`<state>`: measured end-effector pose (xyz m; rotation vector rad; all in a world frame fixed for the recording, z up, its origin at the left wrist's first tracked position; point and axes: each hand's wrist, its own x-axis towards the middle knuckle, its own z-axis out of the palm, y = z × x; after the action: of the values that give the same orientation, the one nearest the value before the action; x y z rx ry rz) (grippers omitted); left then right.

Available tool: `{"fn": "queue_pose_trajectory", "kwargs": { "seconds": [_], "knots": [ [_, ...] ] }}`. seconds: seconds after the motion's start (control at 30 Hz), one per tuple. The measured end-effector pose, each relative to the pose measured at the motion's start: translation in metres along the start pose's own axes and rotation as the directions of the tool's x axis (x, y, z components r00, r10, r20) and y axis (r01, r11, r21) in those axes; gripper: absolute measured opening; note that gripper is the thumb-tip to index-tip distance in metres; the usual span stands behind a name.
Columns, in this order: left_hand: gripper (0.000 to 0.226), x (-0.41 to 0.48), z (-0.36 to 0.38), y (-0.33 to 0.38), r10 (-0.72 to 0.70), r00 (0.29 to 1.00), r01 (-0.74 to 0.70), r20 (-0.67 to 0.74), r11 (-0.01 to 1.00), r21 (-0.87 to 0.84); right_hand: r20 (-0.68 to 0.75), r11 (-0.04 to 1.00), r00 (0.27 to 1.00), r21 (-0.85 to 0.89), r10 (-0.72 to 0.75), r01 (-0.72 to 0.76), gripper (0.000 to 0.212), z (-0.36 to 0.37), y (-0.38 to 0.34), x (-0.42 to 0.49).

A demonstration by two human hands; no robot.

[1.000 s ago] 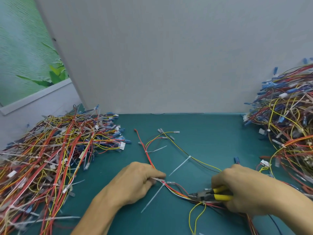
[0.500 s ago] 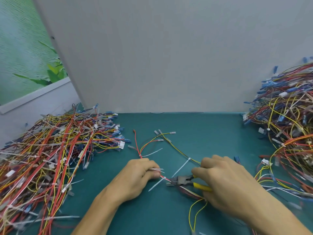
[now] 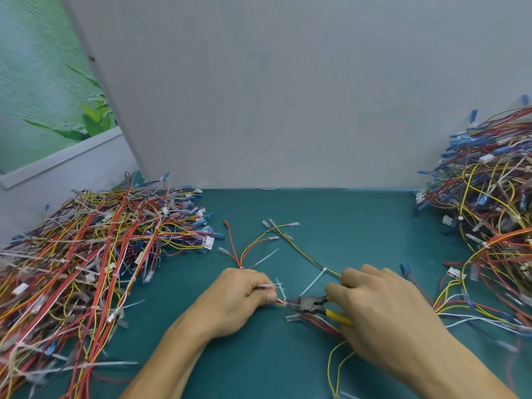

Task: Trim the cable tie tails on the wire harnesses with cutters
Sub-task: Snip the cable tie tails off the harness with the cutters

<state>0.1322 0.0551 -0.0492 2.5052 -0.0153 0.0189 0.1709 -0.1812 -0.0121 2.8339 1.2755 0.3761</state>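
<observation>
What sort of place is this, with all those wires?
Probably a hand-assembly bench in a wiring workshop: heaps of wire harnesses on both sides of a green mat, a grey partition behind, and the right hand working cutters on a harness the left hand pinches.

On my feed most of the cutters (image 3: 307, 303) sit under the right hand (image 3: 383, 321). I see only the dark head and a strip of yellow handle, so I cannot tell how the fingers lie around the grips. Where the blade tips reach the wire harness (image 3: 322, 325) beside the left hand (image 3: 239, 300), the detail is too small to tell what they touch. The white tie tails (image 3: 277, 286) at the left fingertips are too fine to count, and the harness pinched there is hidden. The left pile (image 3: 86, 254) runs off the left and bottom edges, the right pile (image 3: 489, 211) off the right edge, its lower wires blurred. The bottom edge cuts both forearms.
</observation>
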Motion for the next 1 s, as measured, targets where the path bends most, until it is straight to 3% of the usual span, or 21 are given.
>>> {"fn": "queue_pose_trajectory", "kwargs": {
  "seconds": [0.13, 0.27, 0.43, 0.83, 1.0],
  "knots": [
    [0.014, 0.000, 0.000, 0.001, -0.025, 1.000, 0.025, 0.010, 1.000, 0.008, 0.089, 1.000, 0.996, -0.011, 0.029, -0.028, 0.012, -0.004, -0.002, 0.001],
    [0.014, 0.000, 0.000, 0.001, -0.036, 0.999, 0.036, 0.012, 0.999, 0.007, 0.084, 0.997, 0.994, 0.003, 0.073, -0.074, 0.036, -0.004, -0.002, 0.001],
    [0.013, 0.000, -0.001, 0.002, -0.043, 0.999, 0.043, 0.021, 0.999, 0.012, 0.141, 0.996, 0.987, 0.010, 0.081, -0.083, 0.009, 0.004, -0.003, 0.001],
    [0.014, -0.001, -0.002, 0.004, -0.071, 0.996, 0.071, 0.061, 0.997, 0.010, 0.213, 0.996, 0.974, 0.028, 0.076, -0.084, 0.005, 0.010, -0.005, 0.002],
    [0.016, -0.005, -0.006, 0.006, -0.063, 0.997, 0.070, 0.046, 0.983, -0.167, 0.232, 0.997, 0.971, 0.026, 0.063, -0.071, 0.008, 0.011, -0.004, 0.002]
  ]
}}
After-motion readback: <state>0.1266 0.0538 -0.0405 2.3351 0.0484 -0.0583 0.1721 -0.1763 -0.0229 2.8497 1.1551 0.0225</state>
